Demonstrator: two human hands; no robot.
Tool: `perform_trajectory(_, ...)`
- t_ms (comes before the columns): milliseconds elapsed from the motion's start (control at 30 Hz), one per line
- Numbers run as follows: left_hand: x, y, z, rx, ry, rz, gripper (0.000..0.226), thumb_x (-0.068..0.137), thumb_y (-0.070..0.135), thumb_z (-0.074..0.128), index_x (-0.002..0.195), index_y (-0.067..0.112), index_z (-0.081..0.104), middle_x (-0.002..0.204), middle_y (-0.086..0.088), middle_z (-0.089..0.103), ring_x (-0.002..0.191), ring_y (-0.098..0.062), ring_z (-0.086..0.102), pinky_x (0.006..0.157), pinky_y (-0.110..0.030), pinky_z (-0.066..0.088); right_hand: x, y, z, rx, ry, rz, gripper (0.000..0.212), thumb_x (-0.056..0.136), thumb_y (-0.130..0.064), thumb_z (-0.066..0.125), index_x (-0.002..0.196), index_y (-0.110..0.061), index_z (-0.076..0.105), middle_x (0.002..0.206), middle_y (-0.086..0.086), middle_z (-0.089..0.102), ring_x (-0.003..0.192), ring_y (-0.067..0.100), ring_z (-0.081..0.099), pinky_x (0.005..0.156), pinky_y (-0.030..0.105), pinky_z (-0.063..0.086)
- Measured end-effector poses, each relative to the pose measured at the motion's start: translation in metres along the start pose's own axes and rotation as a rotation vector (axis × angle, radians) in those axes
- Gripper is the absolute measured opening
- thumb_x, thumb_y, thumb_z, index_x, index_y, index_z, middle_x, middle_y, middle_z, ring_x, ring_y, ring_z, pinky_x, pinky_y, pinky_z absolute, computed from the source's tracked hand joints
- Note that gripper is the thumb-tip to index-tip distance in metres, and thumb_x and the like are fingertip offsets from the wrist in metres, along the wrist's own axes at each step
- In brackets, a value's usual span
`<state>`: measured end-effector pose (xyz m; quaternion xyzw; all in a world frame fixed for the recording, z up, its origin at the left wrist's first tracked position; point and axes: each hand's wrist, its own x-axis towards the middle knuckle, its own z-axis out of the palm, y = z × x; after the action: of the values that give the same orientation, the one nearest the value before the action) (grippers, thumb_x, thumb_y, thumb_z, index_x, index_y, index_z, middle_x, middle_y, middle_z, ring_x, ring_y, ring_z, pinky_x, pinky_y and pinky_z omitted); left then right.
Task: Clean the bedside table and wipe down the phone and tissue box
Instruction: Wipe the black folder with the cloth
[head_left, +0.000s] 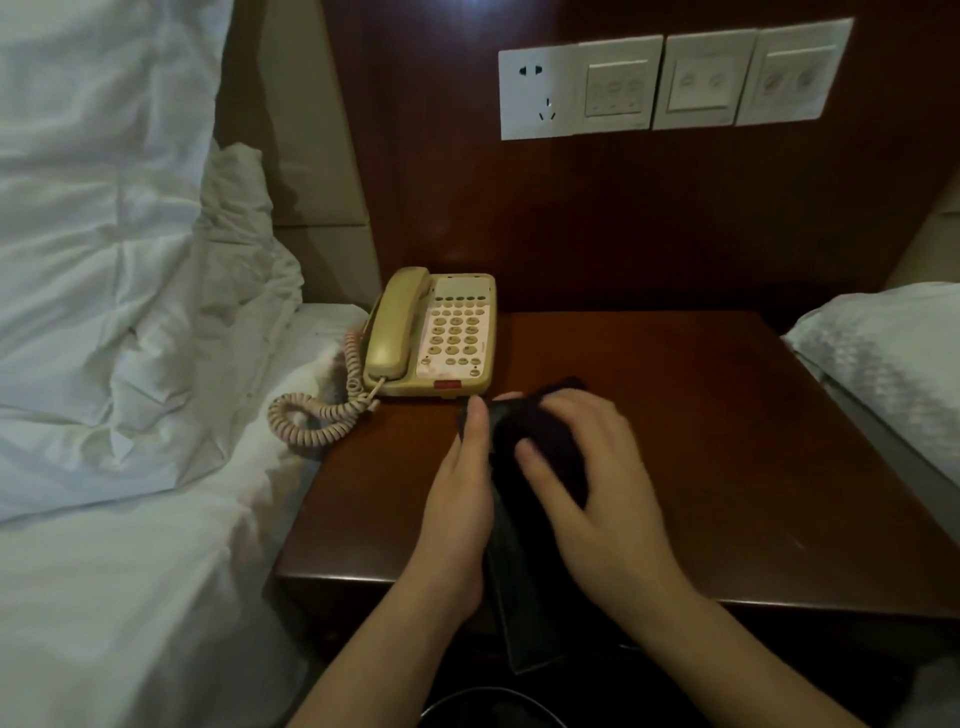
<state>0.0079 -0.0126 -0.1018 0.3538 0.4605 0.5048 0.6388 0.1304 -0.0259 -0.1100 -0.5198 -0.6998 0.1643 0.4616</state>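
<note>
A: Entry. We log the step in hand as wiping the tissue box (519, 587), a dark flat box held out over the front edge of the desk (727, 467).

B: Agreed. Our left hand (462, 499) grips the box along its left side, fingers (475, 421) wrapped up to its far end. Our right hand (587, 467) presses a dark cloth (540, 436) on the box top, fingers curled over the cloth. The hand is blurred, so we read it as mid-stroke, but that is a judgement.

A: Location of the other task item?

B: Phone (431, 332) sits at the desk's rear left corner, handset on its cradle, just beyond the box's far end and not touching it as far as we can tell. Its coiled cord (311, 415) spills off the left edge onto the bed (130, 364).

A: Next move?

B: We judge: finish the box, set it down, then take the cloth to the phone. That calls for a light grip so the handset is not knocked off.

A: Room?

B: The desk's right half is bare wood, good for parking the box. The left edge is tight against the bedding; a pillow (883, 353) crowds the right edge. The wall panel (670, 78) stands well above the working area.
</note>
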Motion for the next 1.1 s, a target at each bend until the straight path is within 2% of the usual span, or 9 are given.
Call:
perform_trajectory(67, 0.001, -0.001, -0.002, 0.0, 0.018, -0.015, 0.047, 0.096, 0.063, 0.045, 0.104, 0.027, 0.075, 0.084, 0.006, 0.079, 0.072, -0.006, 0.075, 0.061, -0.023, 0.054, 0.0, 0.001, 0.004, -0.068, -0.124, -0.112, 0.034, 0.095, -0.047, 0.05, 0.128, -0.036, 0.05, 0.132, -0.025, 0.042, 0.131, -0.002, 0.036, 0.11, 0.023, 0.031)
perform_trajectory(167, 0.006, -0.002, -0.002, 0.019, -0.022, 0.02, 0.048, 0.098, 0.058, 0.045, 0.104, 0.021, 0.075, 0.091, 0.0, 0.08, 0.08, -0.01, 0.076, 0.064, -0.023, 0.055, 0.007, 0.015, -0.011, -0.274, -0.098, -0.207, 0.035, 0.092, -0.043, 0.053, 0.125, -0.032, 0.053, 0.131, -0.021, 0.044, 0.129, 0.0, 0.037, 0.112, 0.03, 0.032)
perform_trajectory(333, 0.019, 0.0, 0.007, 0.023, 0.055, 0.088, 0.054, 0.094, 0.063, 0.047, 0.124, 0.024, 0.069, 0.109, 0.006, 0.078, 0.098, -0.012, 0.074, 0.078, -0.026, 0.06, -0.005, 0.034, -0.04, 0.053, -0.003, 0.296, 0.026, 0.089, -0.051, 0.054, 0.113, -0.043, 0.049, 0.119, -0.022, 0.053, 0.104, 0.001, 0.057, 0.088, 0.031, 0.054)
perform_trajectory(467, 0.021, 0.001, 0.017, 0.063, 0.007, 0.171, 0.034, 0.102, 0.051, 0.044, 0.103, 0.027, 0.068, 0.082, 0.021, 0.076, 0.075, 0.005, 0.072, 0.056, -0.012, 0.053, -0.028, 0.032, -0.059, 0.347, -0.061, 0.456, 0.019, 0.087, -0.034, 0.069, 0.097, -0.046, 0.057, 0.093, -0.021, 0.067, 0.079, 0.005, 0.069, 0.069, 0.034, 0.059)
perform_trajectory(567, 0.023, -0.007, 0.028, 0.124, -0.016, 0.19, 0.029, 0.095, 0.05, 0.055, 0.113, 0.03, 0.066, 0.097, 0.018, 0.077, 0.089, 0.002, 0.072, 0.074, -0.017, 0.058, -0.028, 0.038, -0.073, 0.416, 0.042, 0.518, 0.023, 0.082, -0.022, 0.077, 0.095, -0.034, 0.062, 0.086, -0.018, 0.068, 0.076, 0.006, 0.068, 0.062, 0.022, 0.055)
perform_trajectory(667, 0.019, -0.023, 0.037, 0.141, -0.065, 0.112, 0.047, 0.084, 0.041, 0.074, 0.127, 0.028, 0.06, 0.116, 0.007, 0.075, 0.103, -0.009, 0.073, 0.088, -0.031, 0.06, -0.019, 0.046, -0.078, 0.47, 0.27, 0.575, 0.024, 0.081, -0.018, 0.079, 0.097, -0.026, 0.063, 0.085, -0.008, 0.069, 0.073, 0.002, 0.067, 0.056, 0.016, 0.051)
perform_trajectory(767, 0.01, -0.038, 0.047, 0.166, -0.038, 0.142, 0.029, 0.093, 0.027, 0.07, 0.121, 0.03, 0.062, 0.112, 0.011, 0.075, 0.102, -0.007, 0.072, 0.082, -0.027, 0.06, -0.012, 0.05, -0.08, 0.386, 0.299, 0.491, 0.026, 0.083, -0.023, 0.078, 0.098, -0.035, 0.059, 0.092, -0.013, 0.066, 0.08, -0.003, 0.064, 0.061, 0.014, 0.05)
perform_trajectory(933, 0.013, -0.038, 0.043, 0.173, 0.174, 0.309, 0.017, 0.098, 0.022, 0.064, 0.112, 0.031, 0.062, 0.104, 0.013, 0.076, 0.097, -0.004, 0.072, 0.084, -0.03, 0.058, -0.034, 0.043, -0.057, -0.278, 0.015, 0.09, 0.027, 0.087, -0.039, 0.068, 0.109, -0.039, 0.052, 0.12, -0.018, 0.046, 0.108, 0.002, 0.045, 0.087, 0.022, 0.038)
perform_trajectory(1100, 0.017, -0.038, 0.047, 0.251, 0.176, 0.347, 0.017, 0.098, 0.023, 0.064, 0.113, 0.031, 0.062, 0.108, 0.01, 0.075, 0.1, -0.004, 0.071, 0.087, -0.032, 0.059, -0.04, 0.046, -0.062, -0.387, -0.079, 0.012, 0.03, 0.091, -0.043, 0.063, 0.118, -0.038, 0.05, 0.117, -0.017, 0.043, 0.107, 0.004, 0.039, 0.084, 0.02, 0.037)
